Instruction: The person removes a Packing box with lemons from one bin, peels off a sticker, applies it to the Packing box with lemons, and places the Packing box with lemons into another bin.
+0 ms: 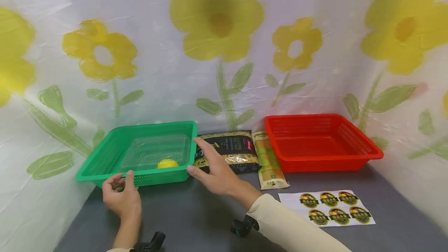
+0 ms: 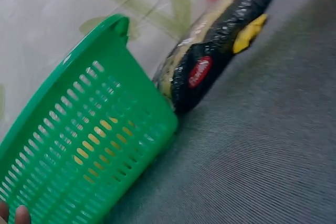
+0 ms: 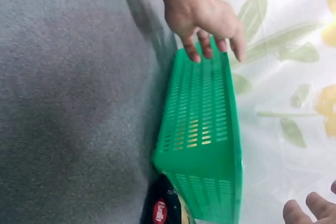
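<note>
Green basket point(image 1: 161, 177): on the desk point(image 1: 175, 213) at left, mouth up, bag just off the right wall. Likely to skid or tilt if pulled from one end only. Red basket point(image 1: 325, 163): at right, well apart from the green one; little at risk unless bumped by way of the goods between. Bag point(image 1: 229, 149): between the two baskets; could be dragged or shoved by any sideways slip, being so close. Packet point(image 1: 268, 162): beside the red basket; liable to shift after a push on the bag. Right hand point(image 1: 220, 172): at the near right corner, fingers straight and thumb spread, nothing grasped; could miss the rim by closing too high. Left hand point(image 1: 122, 197): by the near left rim, fingers loosely bent, seemingly grasping nothing; cannot tell whether touching. Could catch too little lip and lose hold. Yellow fruit point(image 1: 167, 163): inside, by the near wall; apt to roll with any tilt, upsetting balance.
</note>
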Tool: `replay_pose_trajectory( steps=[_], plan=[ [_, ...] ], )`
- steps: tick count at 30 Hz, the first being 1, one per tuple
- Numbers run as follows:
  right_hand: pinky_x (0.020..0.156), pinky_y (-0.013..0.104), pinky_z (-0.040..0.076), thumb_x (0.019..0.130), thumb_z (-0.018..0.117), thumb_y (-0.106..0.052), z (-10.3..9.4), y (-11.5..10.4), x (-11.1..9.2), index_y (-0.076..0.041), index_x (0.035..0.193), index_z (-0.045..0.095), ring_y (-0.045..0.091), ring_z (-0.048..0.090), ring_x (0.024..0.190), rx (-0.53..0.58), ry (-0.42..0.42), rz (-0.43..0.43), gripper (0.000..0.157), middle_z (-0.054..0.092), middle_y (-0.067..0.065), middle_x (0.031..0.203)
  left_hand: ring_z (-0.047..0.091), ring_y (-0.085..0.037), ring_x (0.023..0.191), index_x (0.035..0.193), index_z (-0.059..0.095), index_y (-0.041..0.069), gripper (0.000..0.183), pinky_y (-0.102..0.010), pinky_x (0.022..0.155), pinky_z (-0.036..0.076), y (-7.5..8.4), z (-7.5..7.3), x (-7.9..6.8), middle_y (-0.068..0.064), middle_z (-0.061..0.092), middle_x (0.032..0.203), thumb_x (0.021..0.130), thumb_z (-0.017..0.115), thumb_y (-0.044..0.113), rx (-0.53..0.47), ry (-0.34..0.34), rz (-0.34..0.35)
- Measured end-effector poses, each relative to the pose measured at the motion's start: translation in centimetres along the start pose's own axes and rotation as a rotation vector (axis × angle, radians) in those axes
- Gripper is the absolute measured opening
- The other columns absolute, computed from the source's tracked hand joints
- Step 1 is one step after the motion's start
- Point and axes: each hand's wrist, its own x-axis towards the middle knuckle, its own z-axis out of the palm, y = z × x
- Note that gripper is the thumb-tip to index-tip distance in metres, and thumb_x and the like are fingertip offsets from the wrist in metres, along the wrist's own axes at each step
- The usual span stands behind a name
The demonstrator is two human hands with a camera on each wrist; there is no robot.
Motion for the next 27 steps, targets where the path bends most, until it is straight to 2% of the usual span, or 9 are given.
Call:
replay_pose_trajectory(
  steps=[2,4,7,10,14,19,23,27],
  plan=[
    [0.117,0.051,0.035,0.105,0.054,-0.044,0.4,0.0,0.5,-0.033,0.163,0.012,0.019,0.024,0.153,0.014,-0.012,0.02,0.072,0.016,-0.005,0.169,0.051,-0.013,0.071,0.103,0.06,0.01,0.022,-0.016,0.05,0.048,-0.1,-0.3,0.5,-0.001,0.048,0.091,0.093,0.075,0.022,-0.075,0.02,-0.112],
    [0.115,0.049,0.039,0.105,0.053,-0.046,0.8,0.2,1.1,-0.032,0.163,0.013,0.022,0.03,0.151,0.02,-0.013,0.039,0.071,0.02,-0.002,0.168,0.052,-0.016,0.07,0.1,0.055,0.013,0.023,-0.019,0.048,0.05,0.0,-0.4,1.0,-0.003,0.047,0.092,0.093,0.075,0.022,-0.146,0.04,-0.225],
    [0.111,0.049,0.044,0.105,0.051,-0.048,1.1,0.4,1.7,-0.031,0.162,0.015,0.025,0.038,0.146,0.057,-0.005,0.082,0.07,0.026,0.001,0.165,0.055,-0.019,0.071,0.097,0.048,0.015,0.027,-0.023,0.051,0.053,0.2,-0.3,1.5,-0.004,0.046,0.098,0.093,0.074,0.022,-0.234,0.059,-0.373],
    [0.112,0.047,0.043,0.104,0.052,-0.049,1.4,0.8,2.4,-0.033,0.162,0.016,0.023,0.037,0.147,0.14,0.002,0.136,0.07,0.026,0.0,0.165,0.057,-0.021,0.074,0.097,0.042,0.014,0.031,-0.027,0.058,0.056,0.5,0.0,1.9,-0.004,0.047,0.104,0.094,0.073,0.019,-0.307,0.062,-0.46],
    [0.114,0.047,0.041,0.103,0.054,-0.049,1.7,1.2,3.6,-0.032,0.162,0.017,0.026,0.033,0.15,0.233,0.009,0.211,0.071,0.023,0.002,0.167,0.056,-0.024,0.08,0.099,0.035,0.014,0.035,-0.033,0.071,0.057,0.7,0.2,2.2,-0.006,0.045,0.113,0.095,0.07,0.012,-0.445,0.058,-0.536],
    [0.11,0.052,0.043,0.103,0.054,-0.051,2.6,1.3,6.0,-0.027,0.161,0.023,0.028,0.039,0.147,0.229,0.03,0.32,0.071,0.031,0.006,0.164,0.053,-0.023,0.083,0.112,0.031,0.018,0.044,-0.034,0.081,0.054,1.3,0.1,2.5,-0.005,0.043,0.121,0.095,0.069,0.006,-0.601,0.065,-0.608],
    [0.109,0.049,0.045,0.103,0.056,-0.049,3.9,1.7,7.8,-0.022,0.161,0.027,0.027,0.042,0.145,0.231,0.039,0.399,0.07,0.036,0.007,0.162,0.052,-0.022,0.088,0.126,0.03,0.022,0.051,-0.034,0.086,0.054,1.4,0.2,2.4,-0.004,0.042,0.122,0.096,0.068,0.008,-0.604,0.052,-0.627],
    [0.109,0.049,0.044,0.101,0.059,-0.048,5.2,1.5,9.2,-0.019,0.16,0.03,0.026,0.041,0.145,0.217,0.07,0.501,0.071,0.039,0.006,0.16,0.052,-0.021,0.088,0.125,0.032,0.021,0.044,-0.034,0.085,0.054,1.4,0.3,2.3,-0.003,0.042,0.12,0.098,0.065,0.01,-0.565,0.034,-0.609]
  ],
)
